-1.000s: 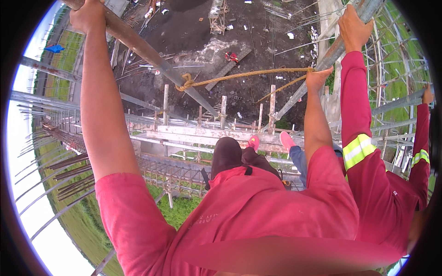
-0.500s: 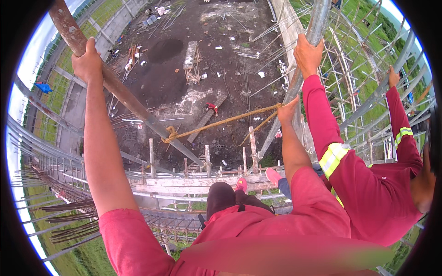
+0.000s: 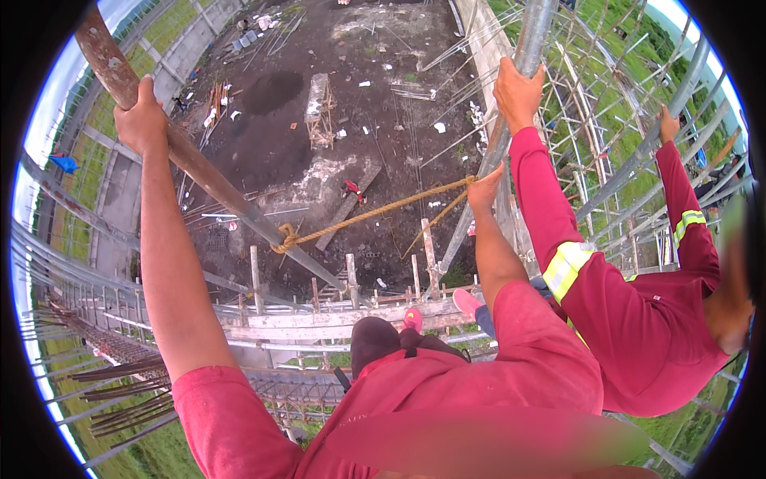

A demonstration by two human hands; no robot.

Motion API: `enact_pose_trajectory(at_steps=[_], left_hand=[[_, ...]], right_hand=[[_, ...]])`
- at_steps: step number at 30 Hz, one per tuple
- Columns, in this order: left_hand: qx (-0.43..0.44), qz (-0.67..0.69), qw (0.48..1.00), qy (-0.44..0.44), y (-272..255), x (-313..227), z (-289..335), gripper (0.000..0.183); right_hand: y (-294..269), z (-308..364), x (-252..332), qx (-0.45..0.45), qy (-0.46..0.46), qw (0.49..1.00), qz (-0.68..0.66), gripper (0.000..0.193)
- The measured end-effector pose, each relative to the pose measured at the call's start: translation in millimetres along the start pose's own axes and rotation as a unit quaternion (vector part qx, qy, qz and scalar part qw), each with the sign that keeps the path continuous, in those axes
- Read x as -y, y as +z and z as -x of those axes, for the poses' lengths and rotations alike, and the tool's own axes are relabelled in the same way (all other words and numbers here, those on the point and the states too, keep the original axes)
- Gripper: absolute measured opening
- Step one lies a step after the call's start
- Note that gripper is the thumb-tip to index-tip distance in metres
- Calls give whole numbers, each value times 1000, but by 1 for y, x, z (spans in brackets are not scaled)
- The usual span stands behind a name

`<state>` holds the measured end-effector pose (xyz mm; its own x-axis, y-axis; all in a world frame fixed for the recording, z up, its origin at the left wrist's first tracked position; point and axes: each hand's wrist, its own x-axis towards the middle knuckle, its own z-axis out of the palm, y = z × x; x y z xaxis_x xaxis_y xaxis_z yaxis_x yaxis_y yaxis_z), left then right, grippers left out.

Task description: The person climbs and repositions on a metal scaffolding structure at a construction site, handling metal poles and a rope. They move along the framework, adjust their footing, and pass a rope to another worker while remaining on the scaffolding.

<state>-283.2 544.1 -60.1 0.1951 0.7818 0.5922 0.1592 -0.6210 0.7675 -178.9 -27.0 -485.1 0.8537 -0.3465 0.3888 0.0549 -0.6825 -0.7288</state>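
Note:
My left hand (image 3: 142, 120) is closed round a rusty steel pipe (image 3: 203, 172) that slants down from the upper left. A yellow rope (image 3: 375, 215) is knotted round this pipe lower down and runs across to a grey steel pipe (image 3: 459, 239) on the right. There my right hand (image 3: 485, 190) grips the grey pipe beside the rope's end; its fingers are partly hidden. Just above it, a co-worker's hand (image 3: 519, 92) holds the same pipe. The co-worker's other hand (image 3: 669, 125) grasps another pipe (image 3: 638, 160) farther right.
Below my feet are wooden planks (image 3: 335, 319) and upright posts (image 3: 352, 279). Far below lies dark ground with a wooden trestle (image 3: 319, 112) and scattered debris. Scaffolding (image 3: 586, 104) rises at right; rebar (image 3: 132, 383) sticks out at lower left. The co-worker (image 3: 638, 319) stands close on my right.
The view has shifted slightly, so the ground and pipes sit a little farther left. Both my hands keep their holds on the pipes, as do the co-worker's hands.

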Motion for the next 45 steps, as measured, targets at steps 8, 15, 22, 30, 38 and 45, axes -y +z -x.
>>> enact_pose_trajectory(at_steps=[8,15,22,30,38,45], left_hand=[[-4,-1,1000,1,3,5,-3,60],[-23,-14,1000,5,4,6,-6,61],[-52,-50,997,23,1,0,2,52],[-45,-44,998,9,-1,-4,6,55],[-14,-6,999,-38,-4,-9,8,62],[-15,-1,1000,-26,-2,-6,6,61]], right_hand=[[-1,-2,3,13,31,999,-2,107],[-1,-1,5,22,33,999,9,109],[6,-3,-7,20,39,999,1,105],[6,-2,-6,26,46,999,-8,106],[5,-2,-5,27,36,999,-21,111],[-4,2,6,14,23,1000,2,106]])
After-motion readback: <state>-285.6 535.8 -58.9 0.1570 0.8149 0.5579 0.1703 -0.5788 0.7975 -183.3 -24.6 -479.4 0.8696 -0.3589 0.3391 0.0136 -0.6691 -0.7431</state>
